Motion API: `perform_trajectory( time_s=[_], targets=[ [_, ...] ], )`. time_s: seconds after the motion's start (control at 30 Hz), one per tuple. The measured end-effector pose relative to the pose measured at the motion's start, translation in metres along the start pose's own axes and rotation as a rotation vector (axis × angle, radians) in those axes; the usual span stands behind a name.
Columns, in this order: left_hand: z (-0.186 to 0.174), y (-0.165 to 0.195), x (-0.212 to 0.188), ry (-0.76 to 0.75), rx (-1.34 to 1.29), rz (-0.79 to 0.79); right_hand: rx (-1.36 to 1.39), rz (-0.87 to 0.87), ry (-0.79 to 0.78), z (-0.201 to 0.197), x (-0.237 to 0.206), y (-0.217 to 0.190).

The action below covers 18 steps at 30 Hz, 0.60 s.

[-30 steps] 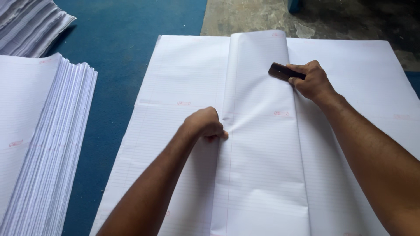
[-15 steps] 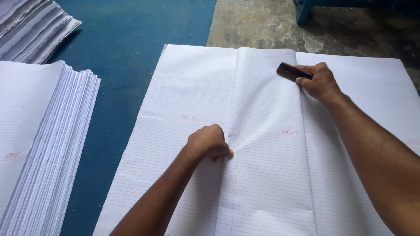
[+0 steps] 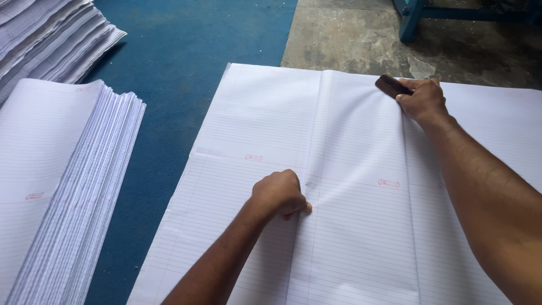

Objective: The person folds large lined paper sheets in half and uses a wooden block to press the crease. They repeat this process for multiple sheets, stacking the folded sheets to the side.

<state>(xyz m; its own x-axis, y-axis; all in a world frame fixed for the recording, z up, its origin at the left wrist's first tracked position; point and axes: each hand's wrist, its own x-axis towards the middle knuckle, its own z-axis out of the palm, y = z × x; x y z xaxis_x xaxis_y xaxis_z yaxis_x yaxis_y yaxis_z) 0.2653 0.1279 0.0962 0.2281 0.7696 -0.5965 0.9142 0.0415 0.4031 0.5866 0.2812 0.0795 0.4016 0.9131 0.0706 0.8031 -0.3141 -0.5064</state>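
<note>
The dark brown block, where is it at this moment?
In the head view, the dark brown block is in the right hand, pressed on the far part of the large ruled sheet, near its top edge and the grey floor.

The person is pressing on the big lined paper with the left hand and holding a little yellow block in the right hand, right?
Not quite. The block in the right hand is dark brown, not yellow, as the head view shows. The rest is right: the left hand presses as a fist on the big lined paper.
</note>
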Motion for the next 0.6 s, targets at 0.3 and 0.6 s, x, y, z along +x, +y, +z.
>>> perform_trajectory(
  time_s=[0.3,0.6],
  targets=[
    [0.002,-0.001,-0.002,0.009,-0.050,0.001,0.002,0.063,0.076,0.004,0.004,-0.013],
    [0.006,-0.003,-0.001,0.019,-0.144,0.000,-0.035,0.177,0.061,0.003,0.012,-0.020]
  ],
)
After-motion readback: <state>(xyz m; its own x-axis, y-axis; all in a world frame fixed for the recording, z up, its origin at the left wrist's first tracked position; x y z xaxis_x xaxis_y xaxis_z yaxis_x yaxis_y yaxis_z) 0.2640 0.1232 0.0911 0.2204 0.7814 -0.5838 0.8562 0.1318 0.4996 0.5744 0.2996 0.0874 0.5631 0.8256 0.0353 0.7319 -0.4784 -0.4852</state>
